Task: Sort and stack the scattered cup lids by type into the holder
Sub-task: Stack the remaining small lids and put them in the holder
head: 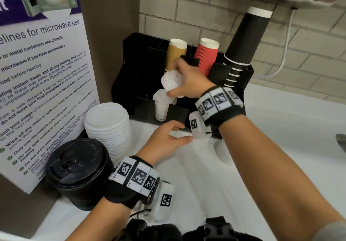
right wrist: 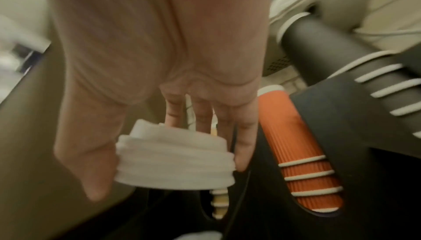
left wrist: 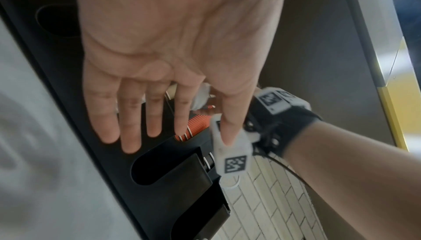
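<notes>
My right hand (head: 174, 80) grips a short stack of small white lids (head: 167, 84) by its rim, thumb on one side and fingers on the other. It hovers just above a taller stack of the same lids (head: 162, 106) standing in a front slot of the black holder (head: 129, 68). The right wrist view shows that hand (right wrist: 169, 179) round the held lids (right wrist: 175, 157). My left hand (head: 179, 133) hangs open and empty over the counter in front of the holder. In the left wrist view its fingers (left wrist: 132, 135) are straight above the holder (left wrist: 173, 180).
A stack of large white lids (head: 107, 126) and a stack of black lids (head: 78, 169) stand on the counter at the left, by a microwave notice. Tan cups (head: 177, 53), red cups (head: 206, 55) and black cups (head: 241, 40) fill the holder's back. Another white lid (head: 222, 152) lies under my right forearm.
</notes>
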